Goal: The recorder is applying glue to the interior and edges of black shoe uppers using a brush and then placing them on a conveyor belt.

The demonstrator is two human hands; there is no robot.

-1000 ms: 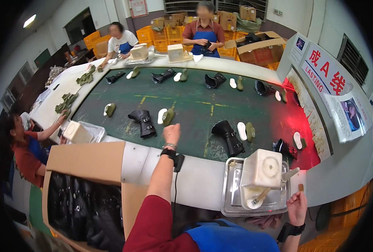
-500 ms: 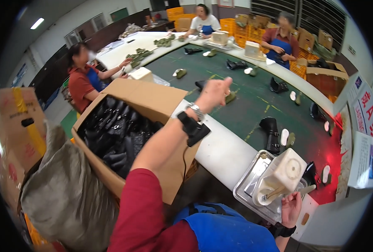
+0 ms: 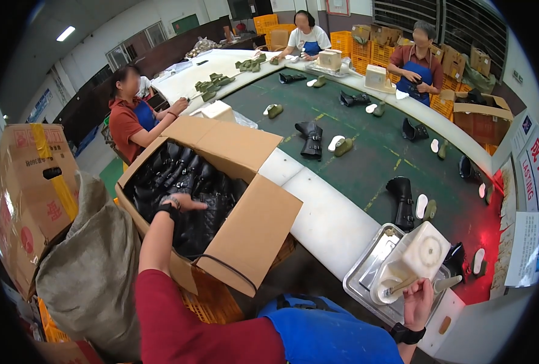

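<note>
a workshop with a long green conveyor belt (image 3: 366, 151) runs from near right to far left, carrying black boots (image 3: 401, 201) and soles, with other people working along it. at near left we see our left hand (image 3: 182, 203) reaching into an open cardboard box (image 3: 251, 230), fingers spread flat on the black boot uppers (image 3: 190, 188) packed inside. our right hand (image 3: 418, 297), near right, is closed around a brush handle (image 3: 424, 285) resting in a white plastic container (image 3: 412, 261) that sits in a metal tray (image 3: 366, 276).
</note>
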